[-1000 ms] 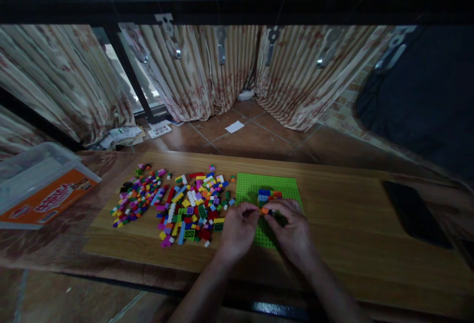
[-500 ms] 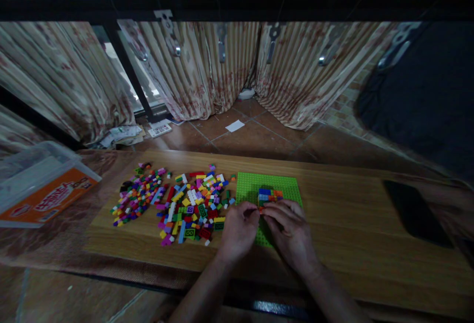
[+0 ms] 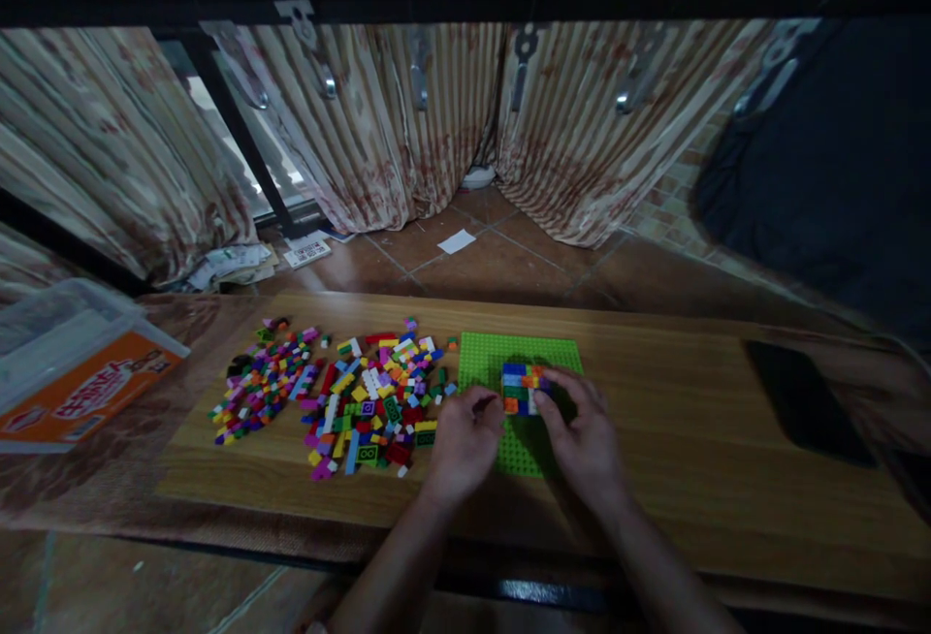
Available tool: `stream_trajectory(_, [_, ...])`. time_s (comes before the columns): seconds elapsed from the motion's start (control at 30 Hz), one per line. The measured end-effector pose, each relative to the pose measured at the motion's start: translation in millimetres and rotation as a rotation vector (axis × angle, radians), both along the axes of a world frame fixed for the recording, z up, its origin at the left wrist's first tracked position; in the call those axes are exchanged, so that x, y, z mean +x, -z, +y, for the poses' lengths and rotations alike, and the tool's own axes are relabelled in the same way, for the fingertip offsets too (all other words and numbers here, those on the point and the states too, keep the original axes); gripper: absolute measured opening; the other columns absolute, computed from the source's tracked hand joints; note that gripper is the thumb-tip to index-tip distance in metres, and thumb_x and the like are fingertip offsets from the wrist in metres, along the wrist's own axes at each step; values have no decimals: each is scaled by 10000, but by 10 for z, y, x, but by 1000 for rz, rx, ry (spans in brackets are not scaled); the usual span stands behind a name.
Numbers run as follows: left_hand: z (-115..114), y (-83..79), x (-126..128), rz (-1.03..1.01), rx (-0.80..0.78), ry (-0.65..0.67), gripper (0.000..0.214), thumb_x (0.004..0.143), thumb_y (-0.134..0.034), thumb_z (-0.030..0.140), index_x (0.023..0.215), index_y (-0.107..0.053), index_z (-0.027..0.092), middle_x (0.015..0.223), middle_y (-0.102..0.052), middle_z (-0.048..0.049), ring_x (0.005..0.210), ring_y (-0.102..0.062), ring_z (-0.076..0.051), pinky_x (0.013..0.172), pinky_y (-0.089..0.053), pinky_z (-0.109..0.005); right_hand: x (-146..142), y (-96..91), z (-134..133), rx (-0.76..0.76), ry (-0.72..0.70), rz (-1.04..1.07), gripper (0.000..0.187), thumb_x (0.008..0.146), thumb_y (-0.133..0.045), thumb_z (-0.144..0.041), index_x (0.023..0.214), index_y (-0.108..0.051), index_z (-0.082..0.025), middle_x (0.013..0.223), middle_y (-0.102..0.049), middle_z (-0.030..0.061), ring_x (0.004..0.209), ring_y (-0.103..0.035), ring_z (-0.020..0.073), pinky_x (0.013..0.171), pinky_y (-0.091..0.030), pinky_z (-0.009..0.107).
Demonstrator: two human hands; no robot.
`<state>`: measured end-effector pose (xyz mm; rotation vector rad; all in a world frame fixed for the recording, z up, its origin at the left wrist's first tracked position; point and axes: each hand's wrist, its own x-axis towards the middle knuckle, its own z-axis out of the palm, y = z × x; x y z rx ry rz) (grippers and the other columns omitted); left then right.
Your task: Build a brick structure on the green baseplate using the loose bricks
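Observation:
A small multicoloured block of toy bricks (image 3: 516, 384), with blue, green, orange, red and white pieces, sits on a green studded baseplate (image 3: 476, 348). My left hand (image 3: 462, 445) is closed at the block's lower left corner, thumb and forefinger pinched together; whatever lies between them is hidden. On the right side of the block, the thumb and bent forefinger of my right hand (image 3: 586, 435) grip its bricks, and the other fingers curl behind. Left of the baseplate lies a spread of loose toy bricks (image 3: 370, 382), with smaller pieces (image 3: 266, 382) further left.
All this rests on a wooden board (image 3: 676, 430). A dark flat phone-like object (image 3: 807, 401) lies at the right. A clear plastic box with an orange label (image 3: 91, 387) stands at the left. Beyond are striped curtains (image 3: 364, 130) and a tiled floor with a white paper (image 3: 457, 241).
My hands have moved apart from a shared pinch in front of the block. The right hand is now at the block's right side, and more of its front bricks show. The view shifts slightly.

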<state>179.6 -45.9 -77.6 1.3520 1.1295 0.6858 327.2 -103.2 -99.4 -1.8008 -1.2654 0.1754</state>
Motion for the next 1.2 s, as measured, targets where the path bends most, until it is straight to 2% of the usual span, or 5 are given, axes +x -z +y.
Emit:
stream_trajectory(0.17, [21,7,16,22,9,18,218,850,-495,328,755,-619,176,672,-635,-21,595,-603,-142,553,-437,-241,-55,56,31,-58,32,-27,505,890,-501,-505,1248,-547,-151,1242,-573,161,1187,-484,294,1012,-375,504])
stream_trajectory(0.33, [32,-11,27,85,67,31,194,838,-513,281,741,-631,161,646,-634,-14,605,-604,-136,568,-444,-232,-147,71,65,-110,45,-91,567,876,-499,-520,1312,-493,-158,1280,-557,153,1201,-466,302,1011,-367,507])
stream_trajectory(0.93, [34,26,81,194,99,-44,135,766,-575,209,689,-675,161,648,-654,-21,659,-613,-143,592,-449,-234,-167,104,124,-142,101,5,689,765,-523,-617,1250,-548,-129,1195,-601,187,1123,-517,340,985,-383,525])
stream_trajectory(1.1, [30,34,82,198,107,-50,134,753,-579,208,660,-666,168,654,-662,-22,672,-617,-146,607,-454,-235,-155,109,116,-169,70,-11,724,777,-479,-652,1254,-543,-111,1209,-593,205,1129,-521,355,977,-386,533])
stream_trajectory(1.2, [-8,28,89,208,130,-66,143,766,-567,212,671,-666,170,648,-658,-21,659,-611,-146,602,-449,-238,-148,121,91,-165,43,-57,679,812,-446,-639,1258,-545,-137,1209,-596,188,1150,-517,343,996,-370,526])
